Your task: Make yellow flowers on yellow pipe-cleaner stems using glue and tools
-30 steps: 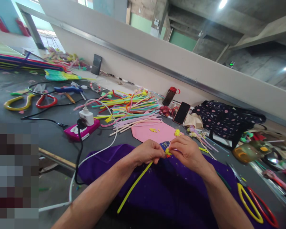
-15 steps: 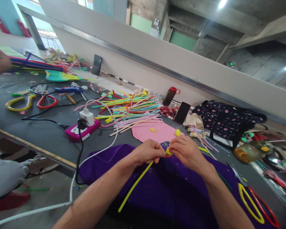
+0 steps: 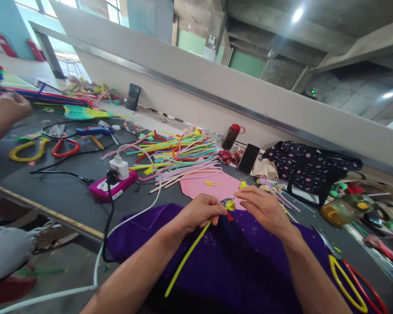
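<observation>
My left hand [image 3: 201,212] pinches a long yellow-green pipe cleaner [image 3: 186,257] near its top, where a small yellow, blue and red tuft [image 3: 229,206] sits. The stem slants down to the left over a purple cloth [image 3: 229,261]. My right hand [image 3: 265,208] is just right of the tuft, fingers loosely curled, thumb and fingertips a little apart from the tuft. A pink sheet [image 3: 206,185] with yellow scraps lies just beyond both hands.
A heap of coloured pipe cleaners [image 3: 180,152] lies behind the pink sheet. A pink power strip [image 3: 109,187] with white charger and cables is at left. A phone [image 3: 248,158], bottle [image 3: 231,135] and dotted bag [image 3: 311,165] stand at back. Another person's hand [image 3: 3,115] is far left.
My right hand has let go of the tuft and drawn slightly right. The camera tilted a little; another person's hand came into view at far left.
</observation>
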Demonstrator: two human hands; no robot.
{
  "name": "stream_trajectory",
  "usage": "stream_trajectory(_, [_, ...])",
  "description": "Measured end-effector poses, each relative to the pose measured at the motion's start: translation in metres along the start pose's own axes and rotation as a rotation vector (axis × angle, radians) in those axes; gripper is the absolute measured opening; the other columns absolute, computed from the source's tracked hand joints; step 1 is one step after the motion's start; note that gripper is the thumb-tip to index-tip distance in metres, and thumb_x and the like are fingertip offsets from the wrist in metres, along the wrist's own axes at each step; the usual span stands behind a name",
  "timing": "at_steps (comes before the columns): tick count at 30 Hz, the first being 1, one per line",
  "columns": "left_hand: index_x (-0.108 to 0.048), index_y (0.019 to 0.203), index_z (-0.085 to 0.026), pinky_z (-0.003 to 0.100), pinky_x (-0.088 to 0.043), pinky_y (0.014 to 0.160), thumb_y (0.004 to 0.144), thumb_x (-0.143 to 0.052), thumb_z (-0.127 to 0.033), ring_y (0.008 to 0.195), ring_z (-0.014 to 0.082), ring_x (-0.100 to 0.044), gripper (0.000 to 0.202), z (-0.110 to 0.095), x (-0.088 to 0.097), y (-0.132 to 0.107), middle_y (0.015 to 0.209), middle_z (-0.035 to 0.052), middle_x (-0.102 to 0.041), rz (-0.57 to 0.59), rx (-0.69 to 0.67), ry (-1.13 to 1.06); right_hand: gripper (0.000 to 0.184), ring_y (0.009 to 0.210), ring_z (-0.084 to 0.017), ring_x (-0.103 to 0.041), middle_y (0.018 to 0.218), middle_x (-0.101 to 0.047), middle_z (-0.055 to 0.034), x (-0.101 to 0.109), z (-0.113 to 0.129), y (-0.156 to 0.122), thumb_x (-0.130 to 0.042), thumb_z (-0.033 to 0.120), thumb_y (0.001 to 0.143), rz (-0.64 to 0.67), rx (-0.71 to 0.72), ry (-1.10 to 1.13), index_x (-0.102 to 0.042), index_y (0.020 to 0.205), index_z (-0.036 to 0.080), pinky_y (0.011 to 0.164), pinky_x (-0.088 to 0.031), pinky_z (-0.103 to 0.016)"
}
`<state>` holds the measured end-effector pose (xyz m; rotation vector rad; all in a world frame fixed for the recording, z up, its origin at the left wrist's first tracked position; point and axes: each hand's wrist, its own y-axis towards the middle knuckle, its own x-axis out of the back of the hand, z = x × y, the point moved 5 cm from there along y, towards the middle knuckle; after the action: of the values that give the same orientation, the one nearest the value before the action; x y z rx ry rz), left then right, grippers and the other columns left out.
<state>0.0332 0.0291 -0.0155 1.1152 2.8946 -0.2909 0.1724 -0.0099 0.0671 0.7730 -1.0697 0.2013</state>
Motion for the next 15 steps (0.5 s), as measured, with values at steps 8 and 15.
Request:
stream_trajectory(8, [-0.062, 0.069, -0.010, 0.017, -0.009, 0.028, 0.067, -0.057, -0.028, 0.024, 0.0012, -0.025, 0.018, 0.005, -0.001, 0.000, 0.039, -0.0050, -0.048, 0.121, 0.033, -0.095, 0.038, 0.100, -0.021, -0.052, 0.109, -0.055, -0.0078, -0.014, 0.018, 0.001, -0.060, 0.012, 0.071, 0.117, 0.033, 0.075, -0.056, 0.107, 0.023, 0.085, -0.043, -0.038])
stream_trajectory(15, [-0.062, 0.067, -0.011, 0.016, -0.009, 0.026, 0.068, -0.055, -0.022, 0.023, 0.0008, -0.024, 0.013, 0.004, -0.003, 0.000, 0.038, -0.0045, -0.050, 0.174, 0.032, -0.152, 0.028, 0.101, -0.020, -0.050, 0.109, -0.052, -0.0068, -0.019, 0.019, 0.001, -0.059, 0.009, 0.069, 0.130, 0.012, 0.114, -0.059, 0.094, 0.022, 0.085, -0.041, -0.036])
